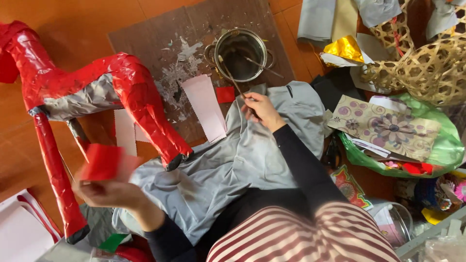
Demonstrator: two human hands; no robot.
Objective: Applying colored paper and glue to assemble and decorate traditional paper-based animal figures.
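My left hand [112,191] holds up a small square of red paper [103,162], blurred, near the hind leg of a red paper-covered horse figure [131,85]. The figure's belly shows a grey uncovered patch. My right hand [261,109] grips a thin stick brush [232,80] whose far end reaches into a small metal pot [240,53]. The pot stands on a brown board [194,29] smeared with dried glue. A pink paper sheet [205,106] and a small red paper piece [225,94] lie on the board beside the pot. A grey cloth [233,165] covers my lap.
A woven bamboo frame [427,68] stands at the right, with gold foil [345,47] and grey papers behind it. A floral patterned sheet [383,126] lies on a green plastic bag [444,145]. White sheets [22,233] lie at the lower left on the orange floor.
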